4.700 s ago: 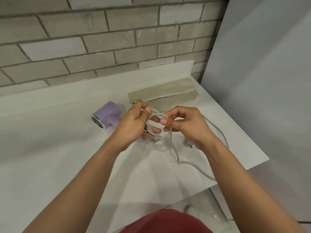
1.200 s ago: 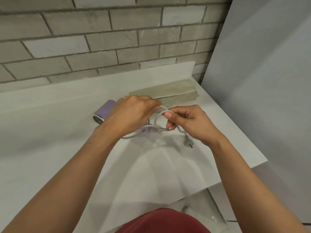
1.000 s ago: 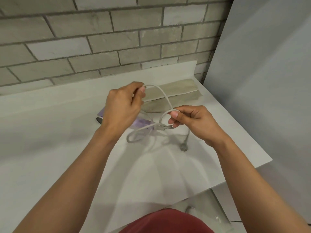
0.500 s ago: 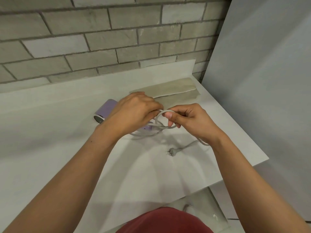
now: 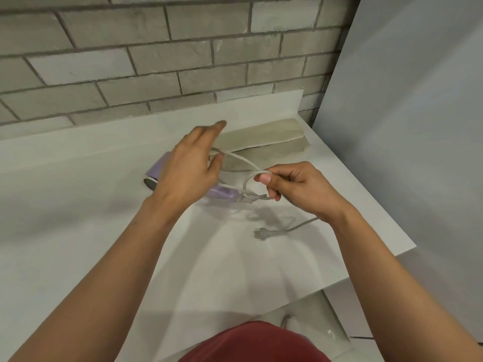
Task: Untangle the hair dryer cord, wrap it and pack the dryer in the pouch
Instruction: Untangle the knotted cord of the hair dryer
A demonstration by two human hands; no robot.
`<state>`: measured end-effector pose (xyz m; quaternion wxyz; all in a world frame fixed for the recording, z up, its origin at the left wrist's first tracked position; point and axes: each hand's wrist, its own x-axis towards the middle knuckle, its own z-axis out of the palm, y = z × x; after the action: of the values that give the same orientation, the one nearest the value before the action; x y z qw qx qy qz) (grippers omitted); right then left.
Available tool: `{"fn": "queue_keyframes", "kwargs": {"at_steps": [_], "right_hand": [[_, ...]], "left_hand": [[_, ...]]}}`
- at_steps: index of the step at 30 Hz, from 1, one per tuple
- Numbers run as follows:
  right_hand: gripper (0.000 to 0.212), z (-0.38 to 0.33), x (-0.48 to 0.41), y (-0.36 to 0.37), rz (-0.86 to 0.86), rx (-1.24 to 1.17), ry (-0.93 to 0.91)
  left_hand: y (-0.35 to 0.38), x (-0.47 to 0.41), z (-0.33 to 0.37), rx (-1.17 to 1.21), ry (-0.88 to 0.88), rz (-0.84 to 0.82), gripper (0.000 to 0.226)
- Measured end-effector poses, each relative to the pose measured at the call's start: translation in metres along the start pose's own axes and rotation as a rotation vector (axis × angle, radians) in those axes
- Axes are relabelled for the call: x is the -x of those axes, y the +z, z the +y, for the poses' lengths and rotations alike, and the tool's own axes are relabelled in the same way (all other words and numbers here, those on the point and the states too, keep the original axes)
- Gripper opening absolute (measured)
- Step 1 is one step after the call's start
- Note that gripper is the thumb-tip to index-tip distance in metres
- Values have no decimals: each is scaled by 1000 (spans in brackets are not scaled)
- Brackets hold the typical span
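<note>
- Counter [image 5: 78,205]: pouch [image 5: 266,137] lies flat at the back, dryer [image 5: 158,169] just in front, partly under L hand [image 5: 188,171].
- Step, I judge: coiling cord [image 5: 243,162]; packing not begun.
- L hand: blurred; thumb + fingers seem to nip one strand, index straight.
- R hand [image 5: 298,189]: curled, pinches small coil by dryer handle.
- Plug [image 5: 260,233]: loose on counter. Next: lay the tail onto coil w/o slackening R pinch.

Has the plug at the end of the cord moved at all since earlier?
Yes: the plug has slid left across the table, farther from its right edge.
</note>
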<state>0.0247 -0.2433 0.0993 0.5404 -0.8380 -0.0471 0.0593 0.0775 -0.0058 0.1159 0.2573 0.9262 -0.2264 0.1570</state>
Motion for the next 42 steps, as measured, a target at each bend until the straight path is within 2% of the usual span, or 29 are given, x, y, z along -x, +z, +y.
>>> {"fn": "queue_keyframes", "kwargs": {"at_steps": [1, 3, 5, 7, 12, 15, 17, 19, 22, 24, 26, 28, 31, 37, 39, 42], "right_hand": [[32, -1, 0, 1, -23, 30, -6], [32, -3, -1, 2, -51, 46, -23], [34, -5, -3, 3, -53, 42, -39], [33, -7, -4, 0, -43, 27, -43], [29, -5, -1, -15, -9, 15, -33], [22, -3, -1, -17, 24, -46, -55], [21, -3, -2, -13, 18, -53, -74], [20, -5, -2, -10, -8, -30, -77], [21, -6, -1, -8, -53, 4, -72], [23, -5, -2, -7, -71, 29, -80], [26, -3, -3, -6, -62, 11, -89], [26, 0, -3, -6, -26, -64, -77], [20, 5, -2, -5, 30, -135, -56], [18, 7, -7, 2, 71, -110, -35], [19, 7, -8, 3, 70, -121, -32], [17, 6, -7, 3, 52, -121, -58]], "left_hand": [[-3, -2, 0, -39, 125, -32, 51], [0, -8, 1, -133, 364, -128, 42], [4, -9, 4, -205, 433, -210, 39], [2, -8, 9, -224, 340, -189, 41], [-7, -2, 4, -98, -36, 143, 30], [-10, -3, -4, -18, -210, 170, 31], [-9, -5, -11, -56, -212, 128, 28], [-8, -4, -10, -91, -121, 73, 31], [-8, -4, -7, -175, 200, -24, 56], [-3, -6, 0, -248, 403, -117, 44], [2, -5, 8, -270, 468, -150, 36], [1, -2, 15, -222, 367, -129, 35], [2, 1, 14, -168, 200, 45, 29], [4, 5, 13, 27, 27, 258, 22], [0, 5, 8, 51, 9, 267, 23], [-7, 4, 7, -14, 8, 154, 23]]}}
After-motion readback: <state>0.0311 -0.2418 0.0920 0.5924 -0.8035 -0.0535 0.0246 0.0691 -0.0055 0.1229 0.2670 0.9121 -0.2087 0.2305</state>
